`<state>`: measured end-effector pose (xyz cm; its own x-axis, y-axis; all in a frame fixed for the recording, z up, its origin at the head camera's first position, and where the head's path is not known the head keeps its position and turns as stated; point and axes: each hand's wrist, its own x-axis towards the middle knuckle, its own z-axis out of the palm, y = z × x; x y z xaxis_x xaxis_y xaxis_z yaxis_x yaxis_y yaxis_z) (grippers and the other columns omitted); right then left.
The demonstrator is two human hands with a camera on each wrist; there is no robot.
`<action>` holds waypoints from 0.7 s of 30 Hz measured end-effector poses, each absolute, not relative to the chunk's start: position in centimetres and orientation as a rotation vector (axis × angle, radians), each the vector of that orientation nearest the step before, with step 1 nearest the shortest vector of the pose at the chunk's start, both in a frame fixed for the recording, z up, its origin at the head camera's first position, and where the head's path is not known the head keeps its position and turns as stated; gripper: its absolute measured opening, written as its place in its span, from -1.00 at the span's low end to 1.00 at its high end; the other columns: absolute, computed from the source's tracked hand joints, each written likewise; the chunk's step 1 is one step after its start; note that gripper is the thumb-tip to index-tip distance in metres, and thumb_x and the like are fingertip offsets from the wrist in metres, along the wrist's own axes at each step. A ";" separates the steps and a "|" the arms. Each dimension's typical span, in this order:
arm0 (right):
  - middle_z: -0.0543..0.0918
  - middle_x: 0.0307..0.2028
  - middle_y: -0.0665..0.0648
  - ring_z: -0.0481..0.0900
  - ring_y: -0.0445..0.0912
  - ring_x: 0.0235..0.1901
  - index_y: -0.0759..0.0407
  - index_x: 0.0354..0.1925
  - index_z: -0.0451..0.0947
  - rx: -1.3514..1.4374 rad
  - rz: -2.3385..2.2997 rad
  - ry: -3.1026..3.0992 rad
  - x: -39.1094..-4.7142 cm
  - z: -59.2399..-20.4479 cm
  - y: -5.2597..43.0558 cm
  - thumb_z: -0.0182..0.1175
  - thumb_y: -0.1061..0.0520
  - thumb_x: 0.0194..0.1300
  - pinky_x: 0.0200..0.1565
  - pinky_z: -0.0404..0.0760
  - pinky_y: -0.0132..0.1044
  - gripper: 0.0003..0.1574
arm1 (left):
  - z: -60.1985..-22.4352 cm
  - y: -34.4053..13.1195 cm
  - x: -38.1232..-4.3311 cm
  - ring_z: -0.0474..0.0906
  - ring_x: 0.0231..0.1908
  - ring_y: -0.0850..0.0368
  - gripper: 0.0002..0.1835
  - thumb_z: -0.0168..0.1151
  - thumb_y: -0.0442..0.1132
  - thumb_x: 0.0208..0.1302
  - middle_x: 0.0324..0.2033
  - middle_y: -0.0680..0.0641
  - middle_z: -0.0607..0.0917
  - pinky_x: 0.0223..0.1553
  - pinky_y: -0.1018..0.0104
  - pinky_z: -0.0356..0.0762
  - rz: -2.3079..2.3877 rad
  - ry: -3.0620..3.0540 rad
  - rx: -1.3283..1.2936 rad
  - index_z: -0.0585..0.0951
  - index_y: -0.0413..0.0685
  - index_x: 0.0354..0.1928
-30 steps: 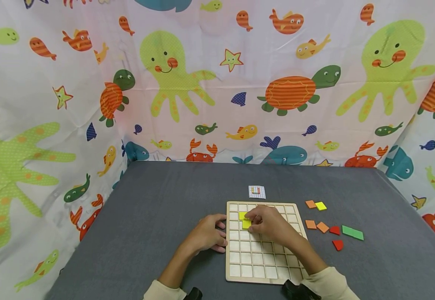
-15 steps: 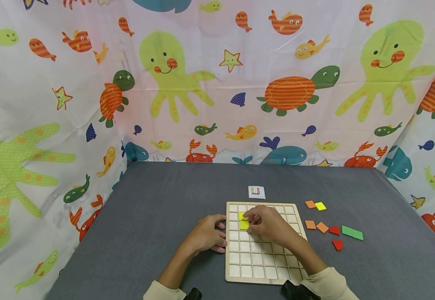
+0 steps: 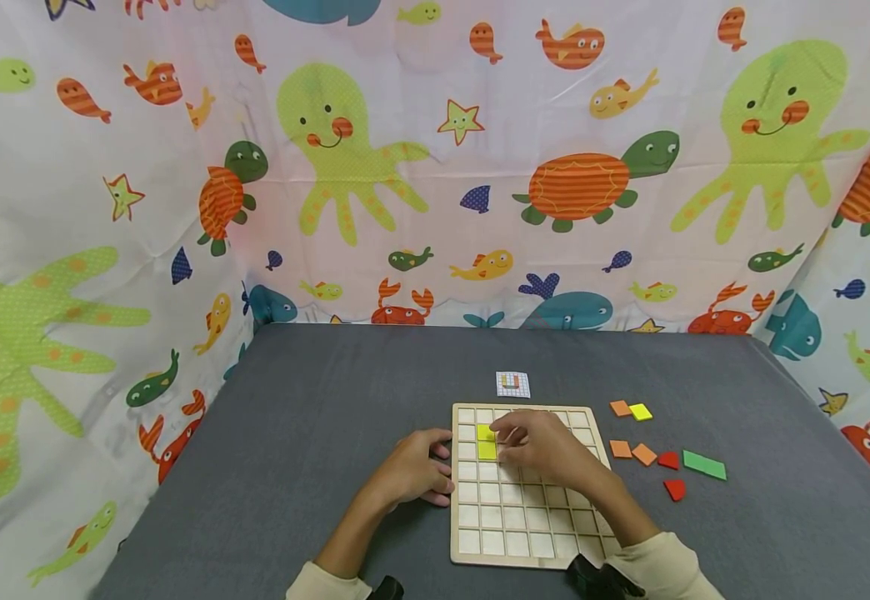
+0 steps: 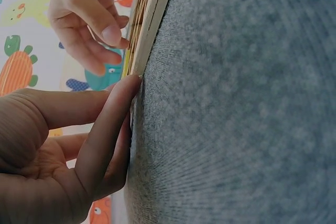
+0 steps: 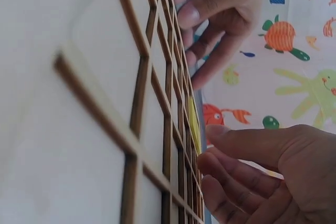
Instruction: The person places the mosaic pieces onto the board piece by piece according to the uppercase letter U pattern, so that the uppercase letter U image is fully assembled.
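A wooden grid board (image 3: 510,562) lies on the grey tabletop. Two yellow square tiles, an upper one (image 3: 484,432) and a lower one (image 3: 487,451), sit in neighbouring cells of its second column. My right hand (image 3: 543,447) hovers over the board just right of these tiles; in the right wrist view its thumb and fingers are parted, with nothing between them. At the board's left edge, my left hand (image 3: 414,468) touches the side with its fingertips. The left wrist view shows those extended fingers (image 4: 107,129) against the wooden rim.
Right of the board lie several loose pieces: orange squares (image 3: 620,449), a yellow square (image 3: 641,412), red pieces (image 3: 674,490) and a green parallelogram (image 3: 704,465). Behind the board is a small card (image 3: 513,384) printed with a coloured pattern on a grid. A sea-animal curtain (image 3: 420,167) surrounds the table.
The lower yellow tile has slid left into line beneath the upper one. My right hand has let it go and drawn slightly right. The left hand stays at the board's edge.
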<state>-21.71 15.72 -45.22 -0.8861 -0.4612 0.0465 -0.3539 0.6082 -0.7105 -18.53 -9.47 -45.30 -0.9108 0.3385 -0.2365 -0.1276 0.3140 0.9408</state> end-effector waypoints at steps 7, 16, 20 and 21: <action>0.76 -0.12 0.08 0.72 -0.06 -0.12 0.18 0.13 0.73 -0.586 -1.162 2.714 -21.9 -44.7 16.9 0.46 0.24 0.32 -0.18 0.74 -0.17 -0.59 | -45.3 -9.5 -18.5 0.69 -0.19 0.00 -0.14 0.41 -0.70 0.06 0.02 -0.25 0.56 -0.40 0.14 0.85 1.628 2.195 0.182 0.43 -0.32 0.48; 0.76 -0.07 0.13 0.71 -0.03 -0.10 0.21 0.16 0.72 -0.554 -1.193 2.762 -22.6 -44.2 19.7 0.45 0.20 0.35 -0.17 0.72 -0.19 -0.57 | -45.3 -9.6 -18.5 0.69 -0.20 0.01 -0.15 0.42 -0.69 0.08 0.03 -0.25 0.56 -0.40 0.15 0.85 1.618 2.199 0.196 0.42 -0.33 0.48; 0.76 -0.05 0.16 0.71 -0.01 -0.09 0.21 0.18 0.71 -0.518 -1.224 2.762 -22.9 -44.2 21.1 0.45 0.18 0.36 -0.23 0.72 -0.25 -0.56 | -45.3 -9.6 -18.5 0.69 -0.19 0.02 -0.15 0.42 -0.68 0.08 0.03 -0.25 0.56 -0.40 0.17 0.85 1.616 2.202 0.190 0.43 -0.32 0.48; 0.75 -0.06 0.17 0.71 -0.01 -0.09 0.22 0.18 0.71 -0.518 -1.229 2.766 -23.0 -44.2 21.5 0.45 0.19 0.36 -0.24 0.72 -0.25 -0.56 | -45.4 -9.5 -18.5 0.69 -0.19 0.01 -0.15 0.42 -0.68 0.08 0.03 -0.25 0.56 -0.39 0.16 0.85 1.616 2.202 0.190 0.43 -0.31 0.48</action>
<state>-23.03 21.46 -44.18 -0.9407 -0.3316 0.0711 -0.2750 0.6231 -0.7322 -18.53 -9.55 -45.37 -0.9104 0.3388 -0.2374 -0.1247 0.3223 0.9384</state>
